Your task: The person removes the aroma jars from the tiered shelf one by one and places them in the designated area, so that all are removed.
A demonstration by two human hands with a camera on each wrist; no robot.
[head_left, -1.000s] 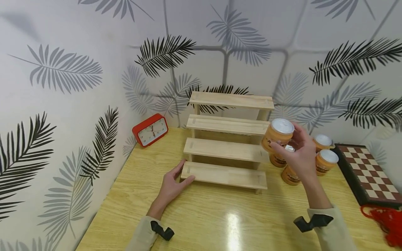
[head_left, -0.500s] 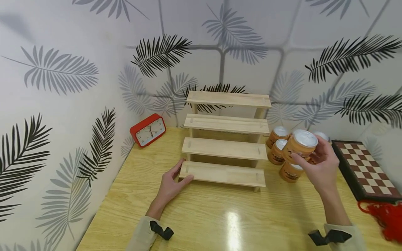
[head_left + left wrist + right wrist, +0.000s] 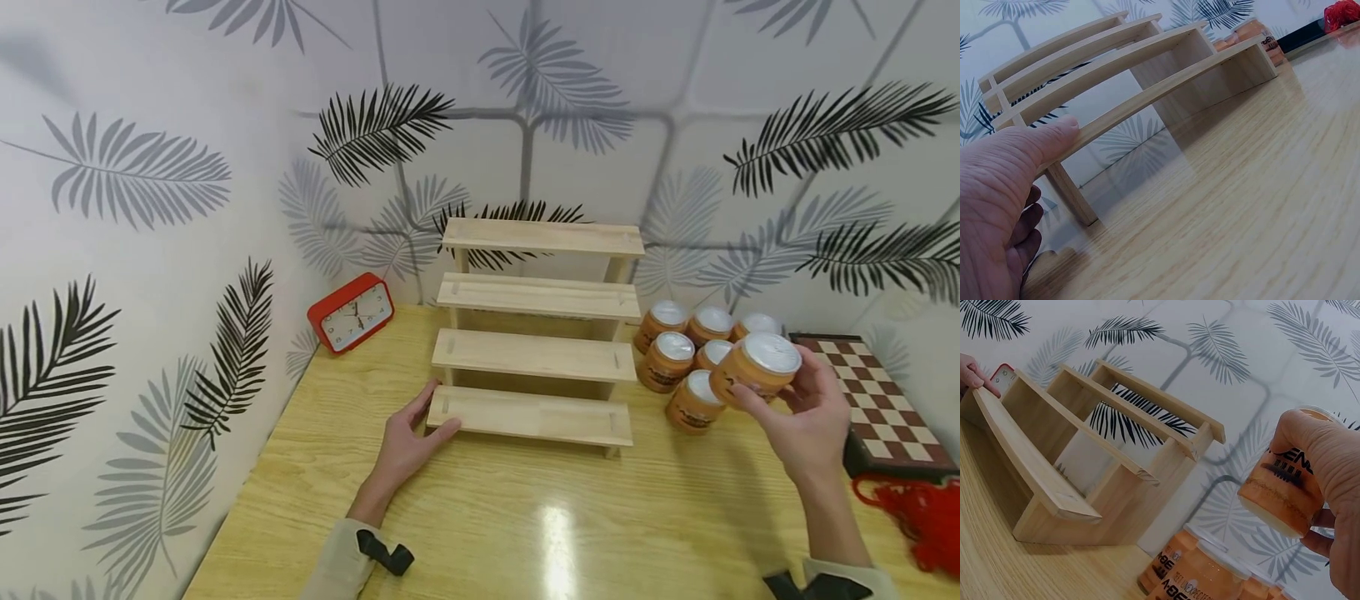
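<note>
Overhead, the right hand (image 3: 813, 421) holds a white-lidded orange jar (image 3: 756, 368) above the clustered orange jars (image 3: 678, 360) on the yellow wooden bench (image 3: 525, 517). Left-wrist view: the left hand (image 3: 1004, 187), fingers straight, presses the pale wooden stepped rack (image 3: 1147, 81). Right-wrist view: fingers curl around the jar (image 3: 1282, 487).

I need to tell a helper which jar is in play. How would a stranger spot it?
Find the wooden stepped shelf; right of it stands a cluster of orange jars. The jar is the one off the table, tilted, gripped by the right hand.
</note>
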